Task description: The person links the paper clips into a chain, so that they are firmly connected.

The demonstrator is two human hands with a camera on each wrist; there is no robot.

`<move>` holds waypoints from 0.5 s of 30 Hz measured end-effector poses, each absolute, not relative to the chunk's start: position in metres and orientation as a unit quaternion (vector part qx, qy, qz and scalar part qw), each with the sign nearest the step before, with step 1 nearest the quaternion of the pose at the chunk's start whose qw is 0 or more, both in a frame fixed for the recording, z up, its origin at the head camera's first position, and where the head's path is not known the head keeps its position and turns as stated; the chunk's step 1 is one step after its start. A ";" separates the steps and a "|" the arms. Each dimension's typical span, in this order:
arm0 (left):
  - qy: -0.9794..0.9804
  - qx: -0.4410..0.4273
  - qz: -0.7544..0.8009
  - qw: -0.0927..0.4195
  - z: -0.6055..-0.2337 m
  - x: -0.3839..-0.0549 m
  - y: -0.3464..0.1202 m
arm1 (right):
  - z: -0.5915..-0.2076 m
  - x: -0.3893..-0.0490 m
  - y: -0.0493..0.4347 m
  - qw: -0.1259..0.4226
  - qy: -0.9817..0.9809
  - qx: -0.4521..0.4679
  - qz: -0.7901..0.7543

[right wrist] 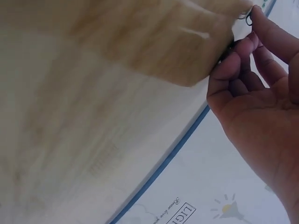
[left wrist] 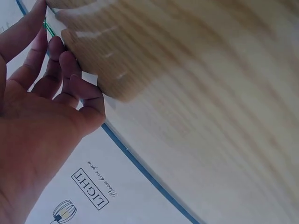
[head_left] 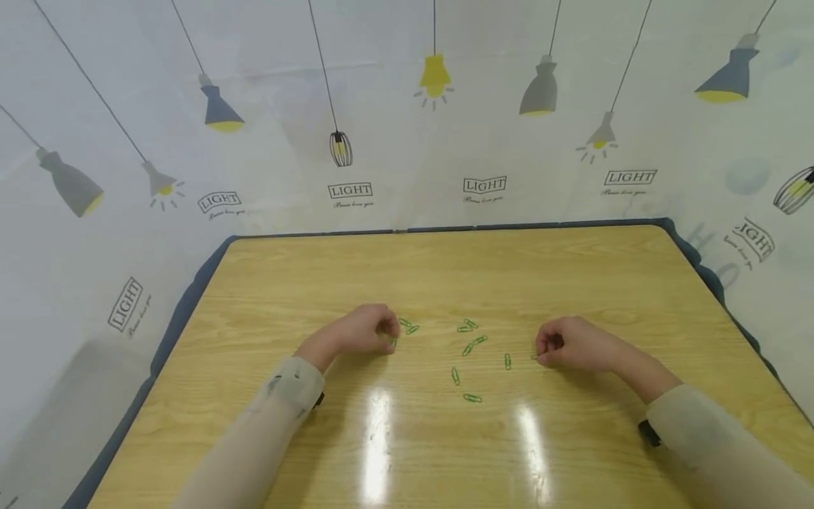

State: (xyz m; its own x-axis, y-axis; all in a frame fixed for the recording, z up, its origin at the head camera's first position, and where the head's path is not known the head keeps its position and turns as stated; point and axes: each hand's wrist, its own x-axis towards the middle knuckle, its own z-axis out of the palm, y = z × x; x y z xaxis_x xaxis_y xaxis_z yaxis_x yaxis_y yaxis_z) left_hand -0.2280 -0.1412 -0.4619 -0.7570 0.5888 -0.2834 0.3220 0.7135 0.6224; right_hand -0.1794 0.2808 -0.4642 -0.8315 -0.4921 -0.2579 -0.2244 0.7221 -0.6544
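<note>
Several green paper clips (head_left: 456, 376) lie scattered on the wooden table. My left hand (head_left: 370, 329) is at the left of the scatter, its thumb and fingertips pinching a green paper clip (head_left: 394, 343) close to the tabletop. In the left wrist view that clip (left wrist: 49, 29) shows partly behind the fingers. Right beside those fingertips lie two more clips (head_left: 412, 329). On the right side, my right hand (head_left: 579, 344) pinches another paper clip (head_left: 535, 357) low over the table, its other fingers curled in. The right wrist view shows this clip's looped end (right wrist: 249, 18) at the fingertips.
Between the hands, some clips (head_left: 468, 326) lie close together or overlap, while one clip (head_left: 507, 362) stands apart near the right hand. The glossy table (head_left: 318, 452) has a dark blue edge (head_left: 184, 311) and meets lamp-printed wall covering (head_left: 394, 85).
</note>
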 end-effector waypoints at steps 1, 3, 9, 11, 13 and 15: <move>0.895 0.254 0.281 0.235 -0.463 -0.228 -0.142 | -0.464 -0.181 0.280 0.212 0.904 -0.197 -0.315; 0.894 0.256 0.288 0.228 -0.464 -0.228 -0.143 | -0.461 -0.184 0.279 0.211 0.904 -0.192 -0.319; 0.883 0.270 0.311 0.227 -0.465 -0.225 -0.144 | -0.448 -0.194 0.268 0.207 0.898 -0.169 -0.350; 0.880 0.274 0.315 0.227 -0.465 -0.224 -0.145 | -0.441 -0.197 0.261 0.202 0.896 -0.168 -0.359; 0.878 0.279 0.317 0.226 -0.466 -0.224 -0.145 | -0.432 -0.198 0.255 0.195 0.895 -0.167 -0.364; 0.877 0.283 0.318 0.224 -0.466 -0.224 -0.145 | -0.424 -0.199 0.250 0.186 0.896 -0.164 -0.369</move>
State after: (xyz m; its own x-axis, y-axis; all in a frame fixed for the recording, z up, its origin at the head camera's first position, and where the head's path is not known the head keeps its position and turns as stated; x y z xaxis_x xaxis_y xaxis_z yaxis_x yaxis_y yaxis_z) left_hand -0.2242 -0.1447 -0.4663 -0.7394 0.6391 -0.2117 0.3544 0.6368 0.6847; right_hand -0.1985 0.2496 -0.4240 -0.8775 -0.4303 -0.2118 -0.1563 0.6741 -0.7220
